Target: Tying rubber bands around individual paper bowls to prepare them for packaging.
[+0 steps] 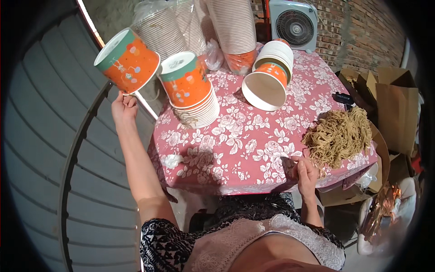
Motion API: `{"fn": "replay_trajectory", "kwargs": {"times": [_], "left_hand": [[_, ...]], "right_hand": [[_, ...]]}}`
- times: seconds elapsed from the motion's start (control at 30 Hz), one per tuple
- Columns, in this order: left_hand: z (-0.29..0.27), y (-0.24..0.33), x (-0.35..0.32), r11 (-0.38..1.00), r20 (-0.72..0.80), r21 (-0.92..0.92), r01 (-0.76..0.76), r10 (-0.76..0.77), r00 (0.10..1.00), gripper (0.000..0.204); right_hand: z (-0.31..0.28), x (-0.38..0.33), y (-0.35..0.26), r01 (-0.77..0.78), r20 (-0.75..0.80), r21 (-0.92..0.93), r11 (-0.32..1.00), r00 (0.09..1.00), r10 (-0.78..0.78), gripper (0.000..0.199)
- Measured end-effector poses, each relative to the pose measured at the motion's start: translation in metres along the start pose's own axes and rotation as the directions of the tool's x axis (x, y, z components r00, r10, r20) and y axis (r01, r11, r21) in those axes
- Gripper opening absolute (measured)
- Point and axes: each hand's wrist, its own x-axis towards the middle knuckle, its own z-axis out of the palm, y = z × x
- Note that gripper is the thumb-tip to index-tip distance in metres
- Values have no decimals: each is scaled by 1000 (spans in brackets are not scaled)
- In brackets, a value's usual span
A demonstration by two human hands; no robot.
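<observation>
My left hand (pixel 125 108) is raised at the left of the table, its fingers closed on the lower rim of an orange paper bucket (pixel 131 68) with a green band. The bucket hangs tilted, base upward; thin cord shows by its rim. Beside it an upside-down stack of similar buckets (pixel 183 84) stands on the table. My right hand (pixel 306 174) is over the front edge with thumb and fingers pressed together. What it holds, if anything, I cannot make out. Just beyond it lies a heap of tan cords (pixel 339 136).
More nested buckets (pixel 233 31) stand in clear plastic at the back. Another row of buckets (pixel 271 75) lies on its side, mouth toward me. A box fan (pixel 294 26) stands behind the flowered tablecloth (pixel 240 149). Cardboard boxes (pixel 396 109) crowd the right side.
</observation>
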Motion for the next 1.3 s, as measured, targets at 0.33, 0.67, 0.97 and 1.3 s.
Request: {"fn": "replay_trajectory", "kwargs": {"times": [0.33, 0.67, 0.97, 1.3], "left_hand": [[29, -27, 28, 979, 100, 102, 178, -188, 977, 13], [48, -81, -28, 590, 17, 807, 21, -58, 998, 24], [103, -80, -35, -575, 930, 333, -748, 332, 159, 55], [89, -70, -37, -484, 913, 379, -788, 54, 405, 35]], "right_hand": [[8, -4, 2, 80, -7, -144, 986, 997, -82, 23], [5, -6, 7, 71, 1, -163, 984, 997, -71, 18], [11, -6, 9, 111, -25, -216, 970, 993, -119, 16], [9, -6, 4, 122, 0, -257, 959, 992, -126, 16]]}}
